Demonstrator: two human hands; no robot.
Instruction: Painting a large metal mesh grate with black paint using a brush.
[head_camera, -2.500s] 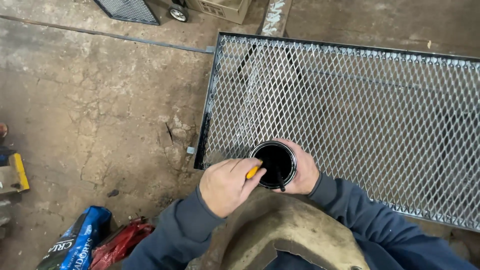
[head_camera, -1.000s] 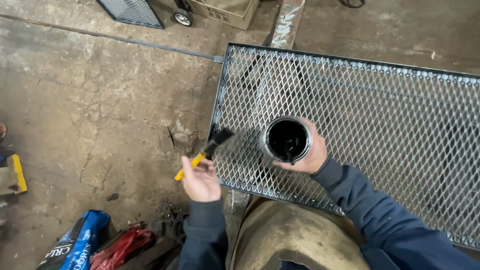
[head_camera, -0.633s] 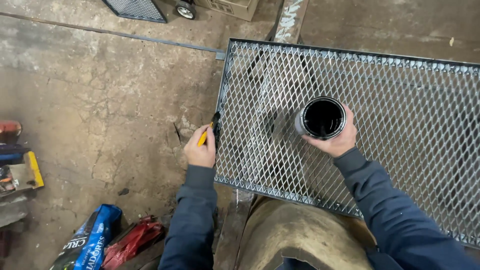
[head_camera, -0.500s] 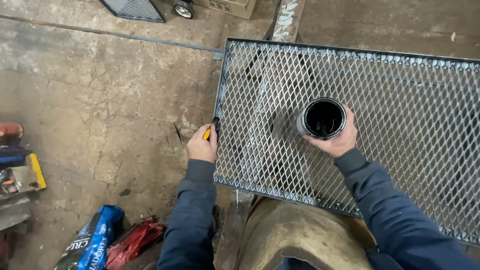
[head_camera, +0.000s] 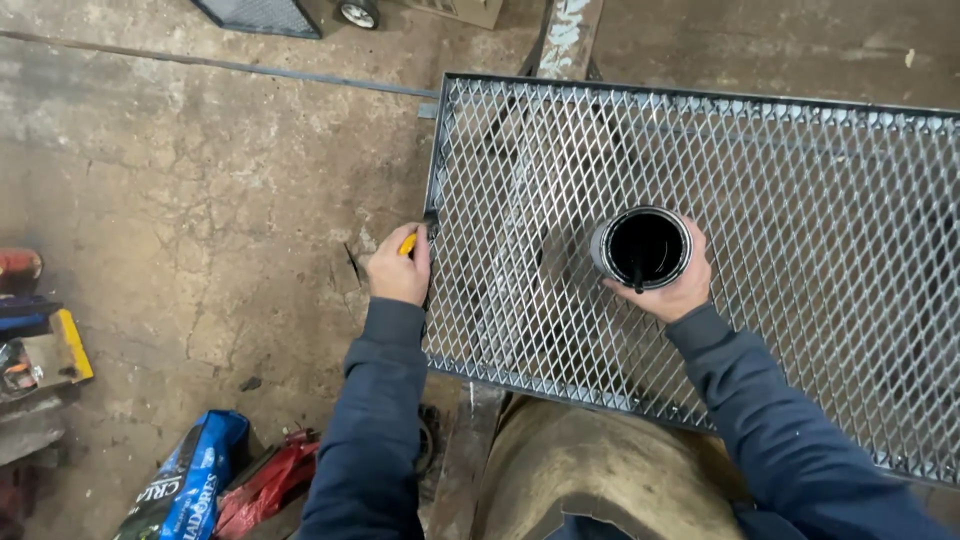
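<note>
Here, at far left of the frame, tools lie on the concrete floor (head_camera: 200, 200); a blue bag (head_camera: 185, 485) and a red rag (head_camera: 265, 480) sit lower left. Left of centre, the left hand (head_camera: 398, 272) is curled tight round a yellow-handled brush (head_camera: 408, 243), bristles against the left edge of the mesh panel (head_camera: 800, 170). The brush looks light and stiff; best held by the handle, clear of the wet bristles. Right of centre, the right hand (head_camera: 672, 290) cups an open can (head_camera: 643, 247) of black paint over the mesh, fingers wrapped round its wall. It looks weighty, likely slick, spills if tilted; grip low round the wall.
</note>
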